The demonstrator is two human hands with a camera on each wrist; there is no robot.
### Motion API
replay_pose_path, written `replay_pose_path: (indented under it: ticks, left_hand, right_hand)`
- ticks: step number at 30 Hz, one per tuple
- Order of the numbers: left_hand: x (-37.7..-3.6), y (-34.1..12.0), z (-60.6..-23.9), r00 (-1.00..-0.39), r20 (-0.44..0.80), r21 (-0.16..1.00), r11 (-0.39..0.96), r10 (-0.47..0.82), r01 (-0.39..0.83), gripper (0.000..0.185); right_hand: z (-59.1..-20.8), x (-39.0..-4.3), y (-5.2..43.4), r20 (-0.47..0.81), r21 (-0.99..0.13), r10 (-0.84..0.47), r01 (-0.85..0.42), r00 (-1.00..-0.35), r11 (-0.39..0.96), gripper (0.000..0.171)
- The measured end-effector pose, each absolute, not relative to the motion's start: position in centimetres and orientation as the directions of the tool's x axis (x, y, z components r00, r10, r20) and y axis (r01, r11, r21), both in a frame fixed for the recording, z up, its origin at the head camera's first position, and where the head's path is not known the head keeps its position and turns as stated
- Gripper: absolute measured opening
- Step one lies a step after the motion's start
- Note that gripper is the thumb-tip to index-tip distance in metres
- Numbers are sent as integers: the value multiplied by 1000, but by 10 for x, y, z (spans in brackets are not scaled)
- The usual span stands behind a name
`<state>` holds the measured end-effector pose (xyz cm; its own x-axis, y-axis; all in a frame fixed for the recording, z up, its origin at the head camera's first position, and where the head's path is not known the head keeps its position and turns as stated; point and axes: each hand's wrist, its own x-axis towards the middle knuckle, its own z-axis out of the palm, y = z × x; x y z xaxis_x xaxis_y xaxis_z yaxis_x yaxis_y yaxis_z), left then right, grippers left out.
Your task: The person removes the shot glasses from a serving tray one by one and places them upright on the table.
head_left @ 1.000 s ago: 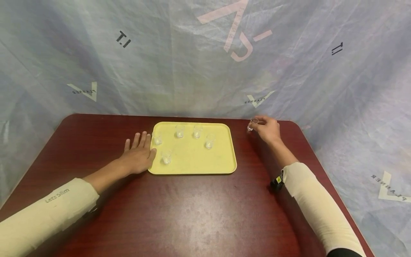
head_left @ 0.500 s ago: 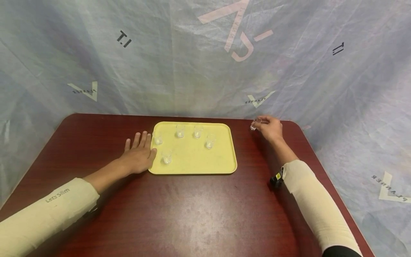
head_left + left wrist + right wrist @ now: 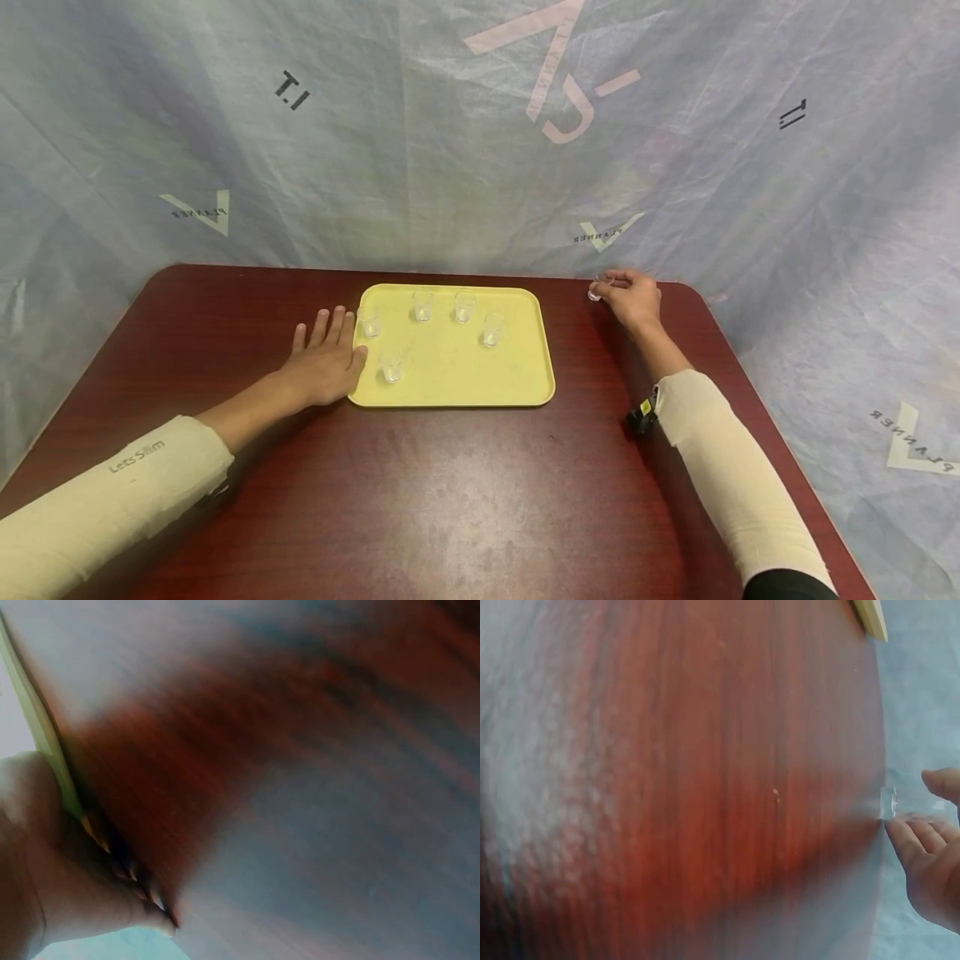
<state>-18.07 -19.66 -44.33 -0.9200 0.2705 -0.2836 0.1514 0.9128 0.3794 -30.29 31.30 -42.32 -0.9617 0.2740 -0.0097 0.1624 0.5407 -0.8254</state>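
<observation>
While the left hand (image 3: 324, 367) lies flat with straight fingers on the dark red table (image 3: 450, 500), its thumb side touching the nine o'clock edge of the yellow tray (image 3: 450, 367), the right hand (image 3: 636, 298) pinches a small clear cup (image 3: 595, 292) between thumb and fingertips at about two o'clock from the tray, near the table's far right corner. Five more clear cups (image 3: 423, 305) stand upright and apart on the tray: three along its twelve o'clock side, one toward ten o'clock by the left fingertips, one toward eight o'clock. At the right wrist view's three o'clock edge, the pinched cup (image 3: 889, 802) sits low at the table edge; whether it touches the wood I cannot tell.
</observation>
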Motion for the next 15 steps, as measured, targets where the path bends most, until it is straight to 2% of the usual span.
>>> replay_pose_path:
  ticks: [15]
  left_hand:
    - [-181,-197,-444,-925,-268,378,912,269,156,80]
  right_hand:
    - [-427,-297,315,-39,-837,294,192,-955,513,58]
